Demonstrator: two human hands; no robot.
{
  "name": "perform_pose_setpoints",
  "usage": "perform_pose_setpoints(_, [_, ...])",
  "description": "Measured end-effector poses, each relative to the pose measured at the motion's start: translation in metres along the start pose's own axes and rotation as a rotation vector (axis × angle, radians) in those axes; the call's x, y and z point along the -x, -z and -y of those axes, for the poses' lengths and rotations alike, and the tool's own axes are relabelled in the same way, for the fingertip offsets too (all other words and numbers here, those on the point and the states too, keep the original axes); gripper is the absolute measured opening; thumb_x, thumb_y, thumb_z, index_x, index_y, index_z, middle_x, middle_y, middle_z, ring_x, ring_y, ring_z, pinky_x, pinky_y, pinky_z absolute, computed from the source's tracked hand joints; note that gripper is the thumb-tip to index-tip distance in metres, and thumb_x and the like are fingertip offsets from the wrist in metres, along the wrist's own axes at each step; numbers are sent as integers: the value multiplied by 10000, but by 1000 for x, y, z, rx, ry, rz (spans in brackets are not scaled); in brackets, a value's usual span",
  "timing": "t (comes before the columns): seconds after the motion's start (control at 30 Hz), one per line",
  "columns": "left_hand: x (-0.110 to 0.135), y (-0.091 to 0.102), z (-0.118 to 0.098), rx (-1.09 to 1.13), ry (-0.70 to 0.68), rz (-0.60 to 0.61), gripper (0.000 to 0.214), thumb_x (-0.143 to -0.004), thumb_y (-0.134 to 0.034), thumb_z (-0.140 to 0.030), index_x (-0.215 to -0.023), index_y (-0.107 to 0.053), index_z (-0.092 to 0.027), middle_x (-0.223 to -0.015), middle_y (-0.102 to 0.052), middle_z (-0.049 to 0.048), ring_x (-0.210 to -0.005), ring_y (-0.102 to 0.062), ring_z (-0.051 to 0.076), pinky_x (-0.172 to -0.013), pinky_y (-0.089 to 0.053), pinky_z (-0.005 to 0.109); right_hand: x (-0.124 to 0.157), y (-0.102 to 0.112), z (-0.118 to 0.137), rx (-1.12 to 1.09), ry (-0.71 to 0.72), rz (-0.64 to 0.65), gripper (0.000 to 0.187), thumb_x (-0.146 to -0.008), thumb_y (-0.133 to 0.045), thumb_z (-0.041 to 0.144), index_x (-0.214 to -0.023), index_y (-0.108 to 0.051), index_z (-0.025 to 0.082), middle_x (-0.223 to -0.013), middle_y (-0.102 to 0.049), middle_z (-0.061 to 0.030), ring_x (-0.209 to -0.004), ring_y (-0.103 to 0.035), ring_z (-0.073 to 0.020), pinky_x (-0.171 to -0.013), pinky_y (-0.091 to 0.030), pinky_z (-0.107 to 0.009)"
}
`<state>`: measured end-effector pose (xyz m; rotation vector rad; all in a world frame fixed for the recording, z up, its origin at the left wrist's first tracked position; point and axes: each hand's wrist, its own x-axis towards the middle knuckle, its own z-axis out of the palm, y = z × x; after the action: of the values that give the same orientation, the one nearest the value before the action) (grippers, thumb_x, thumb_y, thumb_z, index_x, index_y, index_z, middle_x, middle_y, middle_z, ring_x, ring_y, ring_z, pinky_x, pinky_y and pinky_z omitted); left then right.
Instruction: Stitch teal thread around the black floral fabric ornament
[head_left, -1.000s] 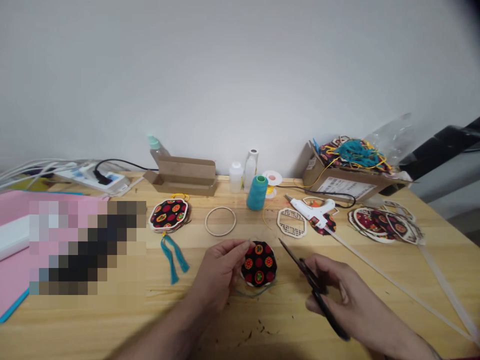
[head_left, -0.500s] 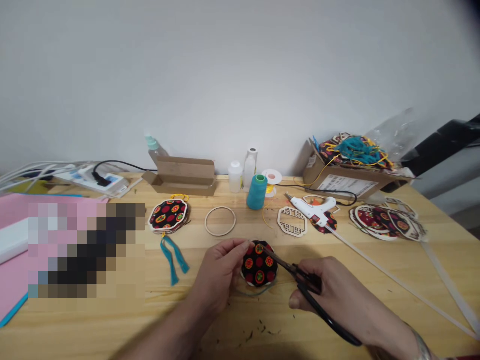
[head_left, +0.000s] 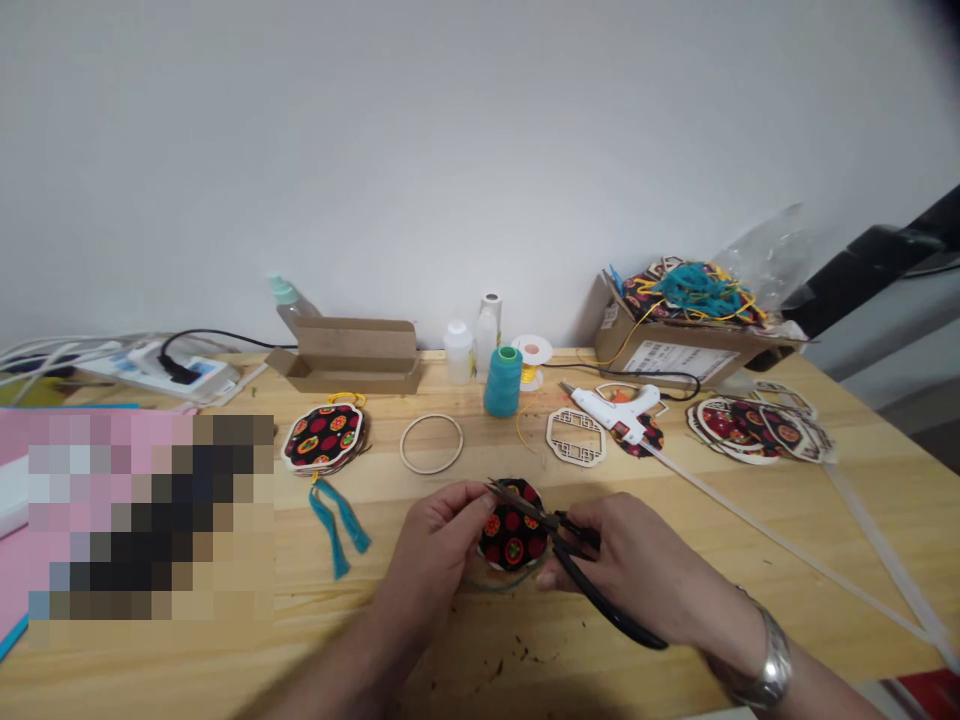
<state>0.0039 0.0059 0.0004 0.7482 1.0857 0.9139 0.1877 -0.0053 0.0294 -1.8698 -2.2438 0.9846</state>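
Note:
My left hand [head_left: 444, 535] pinches the left edge of a small rounded piece of black fabric [head_left: 513, 540] with red and orange flower prints. Pale edging shows along the fabric's lower rim, and a thin bluish cord curves below it. In my right hand [head_left: 637, 560] is a pair of black-handled scissors [head_left: 551, 522], fingers wrapped round the handles. The blades lie across the top of the fabric, their tips close to my left fingertips. Whether the blades touch the cloth I cannot tell.
Behind my hands stand a teal thread cone [head_left: 503, 385], a wooden ring [head_left: 431, 444], a lattice frame [head_left: 576, 437] and a white glue gun [head_left: 622, 412]. A tasselled fabric ornament [head_left: 324, 438] lies left. A filled cardboard box [head_left: 675, 345] sits back right. Dark scraps [head_left: 517, 650] lie in front.
My right hand has moved left with the scissors, bringing the blades further across the fabric towards my left fingertips. The camera view has shifted slightly.

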Motion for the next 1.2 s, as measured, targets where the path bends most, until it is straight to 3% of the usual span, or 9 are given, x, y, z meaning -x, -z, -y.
perform_pose_setpoints(0.5, [0, 0, -1, 53, -10, 106, 181, -736, -605, -260, -841, -703, -150, -625, -659, 19, -563, -562, 133, -546, -430, 229, 0, -2, 0, 14, -1, -61, 452, -687, -518, 594, -538, -531, 168, -478, -386, 36, -472, -278, -81, -415, -171, -207])
perform_pose_setpoints(0.8, [2, -4, -5, 37, 13, 45, 160, -708, -629, -276, -768, -691, -141, -585, -639, 9, -530, -550, 127, -520, -421, 221, -2, -1, -1, -35, 18, -88, 407, -691, -542, 564, -568, -606, 181, -489, -438, 26, -471, -328, -87, -429, -180, -211])
perform_pose_setpoints(0.9, [1, -4, -5, 71, 24, 0, 143, -684, -651, -278, -737, -670, -146, -578, -624, 0, -531, -549, 121, -526, -425, 218, 5, 1, 2, -49, 81, -97, 365, -685, -574, 526, -572, -578, 178, -494, -448, 38, -465, -321, -78, -429, -180, -208])
perform_pose_setpoints(0.97, [0, -2, -4, 92, 32, -50, 155, -667, -669, -287, -726, -655, -144, -505, -559, -32, -452, -480, 79, -460, -382, 180, 13, 3, 2, -43, 168, -34, 315, -673, -609, 476, -577, -561, 180, -497, -449, 51, -461, -311, -71, -430, -188, -205])
perform_pose_setpoints(1.07, [-2, 1, -3, 110, 46, -97, 199, -672, -669, -317, -750, -641, -136, -408, -364, -96, -360, -272, 24, -354, -205, 131, 27, 7, -3, 34, 251, 56, 226, -638, -660, 388, -607, -560, 188, -553, -514, 47, -501, -372, -80, -464, -225, -204])
perform_pose_setpoints(1.2, [-4, 4, -4, 181, 71, -98, 285, -713, -616, -388, -819, -631, -125, -454, -275, -105, -386, -193, 21, -357, -132, 131, 43, 12, -25, 165, 156, 41, 94, -634, -638, 260, -651, -563, 207, -669, -589, 16, -614, -486, -129, -537, -279, -225])
